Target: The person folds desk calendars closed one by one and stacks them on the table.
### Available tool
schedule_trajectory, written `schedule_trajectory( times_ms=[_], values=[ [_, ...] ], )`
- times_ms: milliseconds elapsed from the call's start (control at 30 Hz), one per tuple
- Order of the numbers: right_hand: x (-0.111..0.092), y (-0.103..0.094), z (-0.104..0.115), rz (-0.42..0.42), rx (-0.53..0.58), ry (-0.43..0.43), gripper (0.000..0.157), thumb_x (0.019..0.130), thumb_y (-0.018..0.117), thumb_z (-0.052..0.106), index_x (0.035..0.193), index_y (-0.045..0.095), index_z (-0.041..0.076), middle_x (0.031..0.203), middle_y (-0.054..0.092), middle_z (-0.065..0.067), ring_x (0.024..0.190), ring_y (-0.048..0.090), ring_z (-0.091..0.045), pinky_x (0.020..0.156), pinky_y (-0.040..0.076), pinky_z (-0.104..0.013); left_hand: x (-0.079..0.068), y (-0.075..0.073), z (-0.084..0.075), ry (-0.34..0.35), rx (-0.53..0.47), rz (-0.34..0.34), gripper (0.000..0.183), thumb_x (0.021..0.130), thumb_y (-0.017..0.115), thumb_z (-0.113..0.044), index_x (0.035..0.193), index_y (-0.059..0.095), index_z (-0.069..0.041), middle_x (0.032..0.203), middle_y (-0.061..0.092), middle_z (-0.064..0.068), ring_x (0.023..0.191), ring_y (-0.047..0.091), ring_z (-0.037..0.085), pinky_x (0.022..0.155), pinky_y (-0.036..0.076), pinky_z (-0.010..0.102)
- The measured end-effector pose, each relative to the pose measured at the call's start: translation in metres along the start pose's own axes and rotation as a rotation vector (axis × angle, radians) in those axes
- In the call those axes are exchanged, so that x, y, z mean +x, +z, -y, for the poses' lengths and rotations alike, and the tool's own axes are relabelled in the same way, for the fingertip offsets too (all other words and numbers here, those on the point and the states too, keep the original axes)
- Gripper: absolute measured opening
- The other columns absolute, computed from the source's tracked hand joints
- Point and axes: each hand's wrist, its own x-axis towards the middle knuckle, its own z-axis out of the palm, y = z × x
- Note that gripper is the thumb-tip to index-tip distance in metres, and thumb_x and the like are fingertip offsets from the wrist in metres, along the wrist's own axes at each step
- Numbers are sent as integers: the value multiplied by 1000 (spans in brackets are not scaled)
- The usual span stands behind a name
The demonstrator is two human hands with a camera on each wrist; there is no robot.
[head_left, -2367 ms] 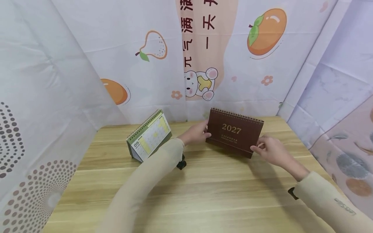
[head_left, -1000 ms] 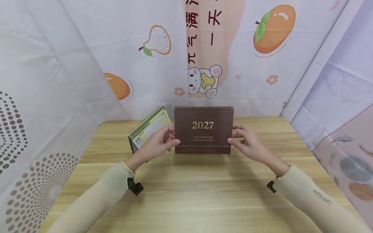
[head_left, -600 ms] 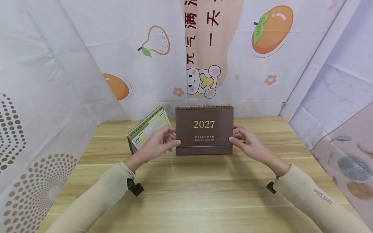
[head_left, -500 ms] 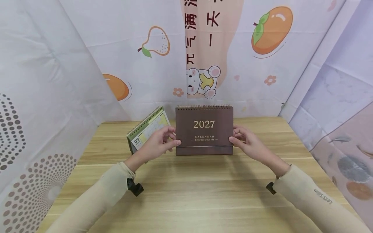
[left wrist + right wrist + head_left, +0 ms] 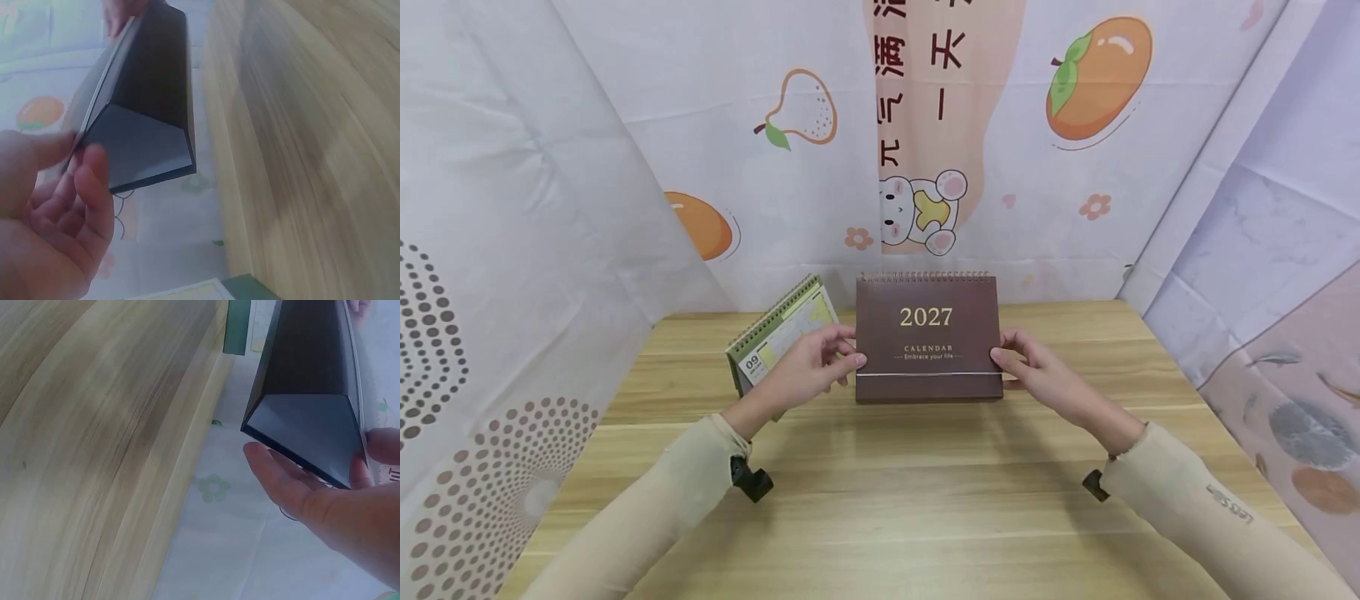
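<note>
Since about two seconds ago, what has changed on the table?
The brown calendar moved left and turned more front-on; the left hand and right hand, holding its side edges, went with it. The green calendar stayed put.

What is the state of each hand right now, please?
Left hand: holding the brown 2027 calendar by its left edge, thumb on the front.
Right hand: holding the same calendar by its right edge, thumb on the front.

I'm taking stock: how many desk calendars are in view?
2: the brown calendar, held by the left hand and right hand, and the green calendar to its left, partly behind the left hand. Others could be hidden.
</note>
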Motion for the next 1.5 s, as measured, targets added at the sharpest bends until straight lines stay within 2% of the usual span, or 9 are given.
schedule_trajectory(
  times_ms=[233, 400, 567, 733, 900, 1100, 1200, 1367, 1500],
  values=[
    [2, 2, 2, 17, 89, 56, 38, 109, 49, 30, 131, 42, 0, 133, 51, -21, 115, 62, -23, 91, 56, -46, 0, 4, 0, 94, 148, -44, 48, 101, 66, -18, 141, 54, 6, 96, 70, 2, 79, 63, 16, 66, 54, 29],
    [3, 3, 3, -9, 128, 98, 38, 109, 49, 29, 130, 41, -2, 132, 50, -22, 111, 64, -23, 91, 56, -45, -2, 3, -2, 99, 190, -20, 61, 101, 66, -24, 149, 44, 5, 118, 67, 9, 102, 63, 21, 75, 56, 31],
    [3, 4, 5, -38, 139, 130, 37, 109, 50, 29, 130, 42, -1, 132, 49, -22, 108, 62, -20, 90, 56, -44, -3, 5, -1, 85, 177, 4, 71, 101, 65, -34, 158, 32, -7, 149, 46, 18, 129, 53, 31, 85, 57, 36],
    [3, 5, 5, -46, 140, 135, 37, 108, 51, 31, 128, 43, 0, 134, 48, -22, 108, 63, -20, 90, 56, -45, -1, 9, 3, 106, 88, 37, 79, 101, 64, -36, 164, 18, -21, 164, 30, 3, 142, 41, 26, 98, 52, 47],
    [4, 4, 5, -38, 148, 125, 43, 109, 50, 32, 136, 41, 0, 139, 46, -24, 107, 64, -20, 90, 55, -45, -1, 10, 2, 45, 38, 67, 86, 100, 63, -44, 164, 8, -27, 167, 16, -8, 149, 26, 18, 112, 38, 48],
    [4, 3, 4, -1, 159, 97, 62, 109, 49, 34, 161, 25, 11, 149, 42, -25, 112, 65, -20, 91, 55, -46, 0, 10, 1, 17, 23, 79, 92, 97, 68, -44, 164, 6, -31, 167, 18, -8, 147, 30, 19, 105, 46, 50],
    [4, 3, 4, 8, 152, 94, 66, 108, 49, 36, 164, 19, 17, 152, 41, -24, 115, 63, -20, 92, 55, -47, 2, 12, 1, 25, -15, 89, 94, 96, 71, -41, 163, 5, -35, 166, 19, -8, 146, 31, 19, 98, 52, 45],
    [4, 3, 3, 14, 154, 99, 65, 107, 52, 38, 163, 21, 28, 148, 45, -22, 115, 62, -24, 91, 56, -49, 2, 13, 2, 32, -78, 98, 96, 95, 73, -35, 163, 6, -37, 165, 23, -2, 136, 45, 25, 78, 60, 37],
    [5, 4, 3, 28, 153, 94, 71, 105, 58, 33, 163, 18, 34, 138, 49, -25, 112, 63, -26, 87, 58, -50, 2, 14, 3, 63, -57, 84, 101, 92, 79, -29, 164, 8, -32, 161, 32, 0, 132, 48, 24, 80, 60, 36]
  ],
)
